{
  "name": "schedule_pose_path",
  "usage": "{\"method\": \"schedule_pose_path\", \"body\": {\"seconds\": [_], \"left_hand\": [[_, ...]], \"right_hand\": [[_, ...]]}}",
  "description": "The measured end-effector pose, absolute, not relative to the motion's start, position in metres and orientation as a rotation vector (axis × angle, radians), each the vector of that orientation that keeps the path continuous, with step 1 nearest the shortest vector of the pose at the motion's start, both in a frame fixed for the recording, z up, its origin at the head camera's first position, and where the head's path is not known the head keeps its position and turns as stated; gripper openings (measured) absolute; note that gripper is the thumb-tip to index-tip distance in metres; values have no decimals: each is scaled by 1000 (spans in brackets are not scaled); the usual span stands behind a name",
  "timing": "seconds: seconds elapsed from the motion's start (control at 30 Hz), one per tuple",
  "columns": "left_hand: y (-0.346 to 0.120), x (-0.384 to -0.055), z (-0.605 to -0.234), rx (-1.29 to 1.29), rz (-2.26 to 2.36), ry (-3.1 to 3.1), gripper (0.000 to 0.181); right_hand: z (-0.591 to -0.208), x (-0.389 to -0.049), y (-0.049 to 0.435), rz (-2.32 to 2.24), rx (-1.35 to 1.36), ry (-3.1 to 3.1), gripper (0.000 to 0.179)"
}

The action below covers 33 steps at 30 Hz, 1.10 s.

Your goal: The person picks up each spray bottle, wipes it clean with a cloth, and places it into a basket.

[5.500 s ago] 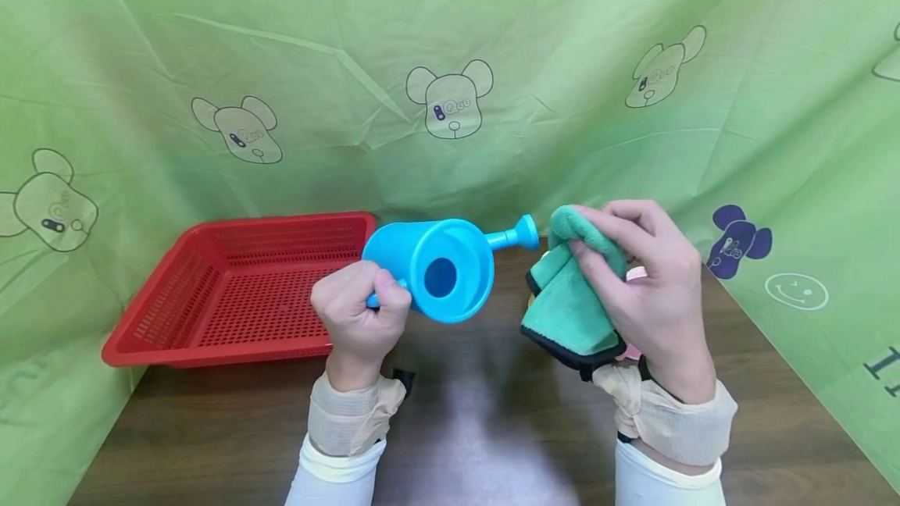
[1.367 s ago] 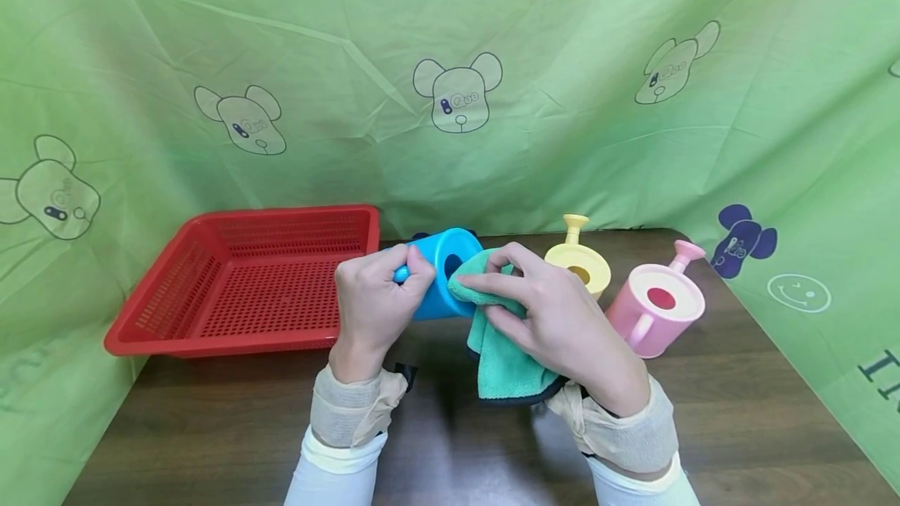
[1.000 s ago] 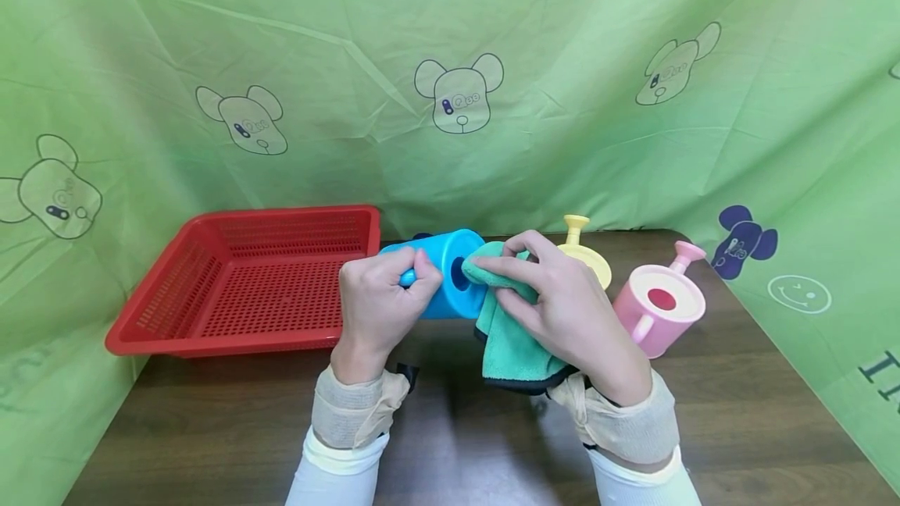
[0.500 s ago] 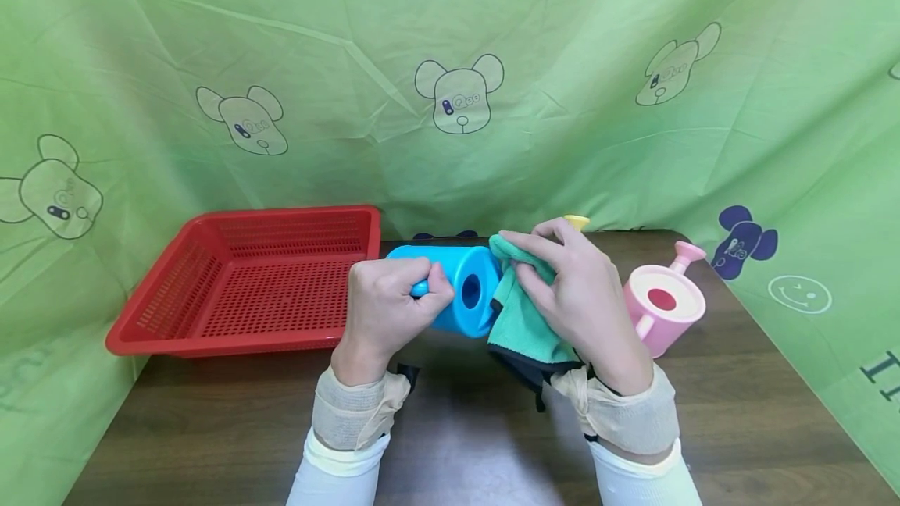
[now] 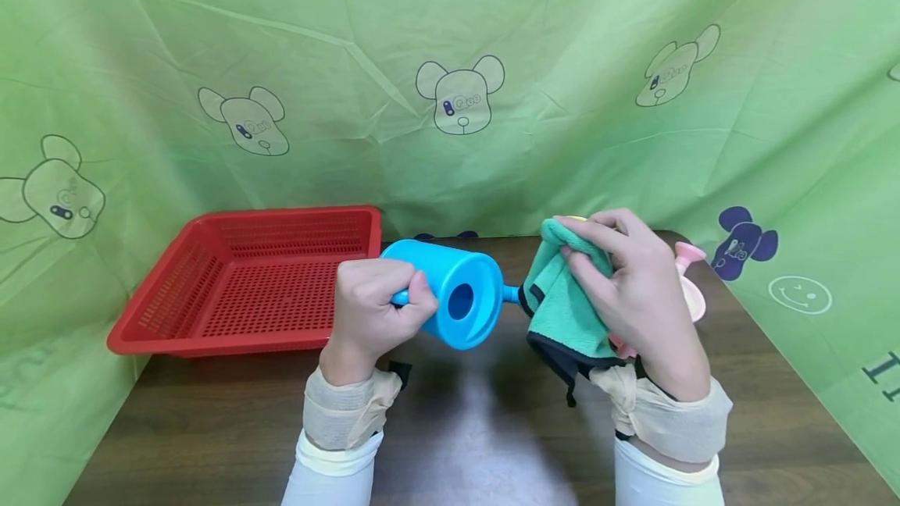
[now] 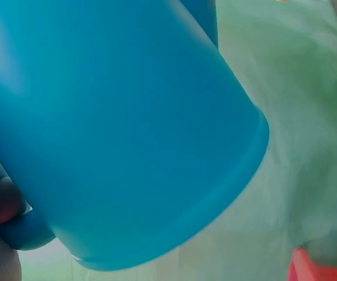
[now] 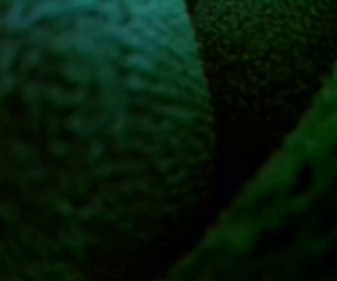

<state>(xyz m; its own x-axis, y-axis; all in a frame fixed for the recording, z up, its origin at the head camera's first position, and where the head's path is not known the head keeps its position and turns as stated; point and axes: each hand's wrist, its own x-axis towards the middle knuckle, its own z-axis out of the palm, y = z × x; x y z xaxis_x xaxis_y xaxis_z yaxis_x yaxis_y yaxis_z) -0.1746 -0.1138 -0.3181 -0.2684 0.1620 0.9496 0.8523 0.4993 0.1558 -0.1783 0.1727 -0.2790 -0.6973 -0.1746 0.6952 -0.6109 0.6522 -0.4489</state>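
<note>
My left hand (image 5: 380,315) grips the handle of a blue watering can (image 5: 443,272), its round top opening tilted toward me and its spout pointing right. In the left wrist view the can's smooth body (image 6: 127,140) fills most of the picture, with curled fingers (image 6: 2,199) at the handle. My right hand (image 5: 636,291) pinches a green cloth (image 5: 569,299) with black edging between thumb and fingers. The cloth hangs down beside the can and overlaps the spout's end. Dark, blurred cloth (image 7: 98,140) covers the right wrist view.
At the left on the wooden table (image 5: 450,443) stands a red perforated basket (image 5: 281,346). A pink watering can (image 5: 692,299) is at the right, mostly behind my right hand; only a sliver of yellow shows above that hand. A green printed curtain (image 5: 337,147) encloses the table.
The cloth has come away from the can's top opening and moved right with my right hand. My left hand has turned the can so its spout shows. The pink can has become mostly covered.
</note>
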Motion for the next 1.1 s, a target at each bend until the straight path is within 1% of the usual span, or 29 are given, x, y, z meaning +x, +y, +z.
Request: {"method": "schedule_pose_path", "body": {"seconds": [0.27, 0.47, 0.57, 0.67, 0.77, 0.9, 0.93, 1.03, 1.1], "left_hand": [[-127, -171, -315, -866, -1079, -1660, 36], [-136, -169, -314, -901, -1498, -1506, 37], [-137, -170, -315, -957, -1729, -1432, 38], [-134, -169, -317, -953, -1881, -1428, 43], [-130, -169, -319, -940, -2011, -1443, 51], [-124, -169, -320, -993, -2107, -1466, 55], [-122, -170, -320, -1030, -2116, -1455, 53], [-119, -172, -319, -1159, -2120, -1414, 48], [-117, -172, -319, -1225, -2091, -1399, 43]], "right_hand": [[-275, -175, 199, 981, 493, -2171, 33], [-276, -179, 212, 1036, 470, -2123, 32], [-279, -182, 207, 1059, 571, -2115, 36], [-281, -185, 194, 1082, 765, -2089, 40], [-283, -188, 178, 1094, 956, -2055, 44], [-286, -186, 158, 1122, 1130, -2032, 46], [-287, -185, 154, 1135, 1163, -2017, 46], [-285, -179, 147, 1160, 1248, -1953, 31], [-283, -174, 145, 1146, 1302, -1894, 25]]}}
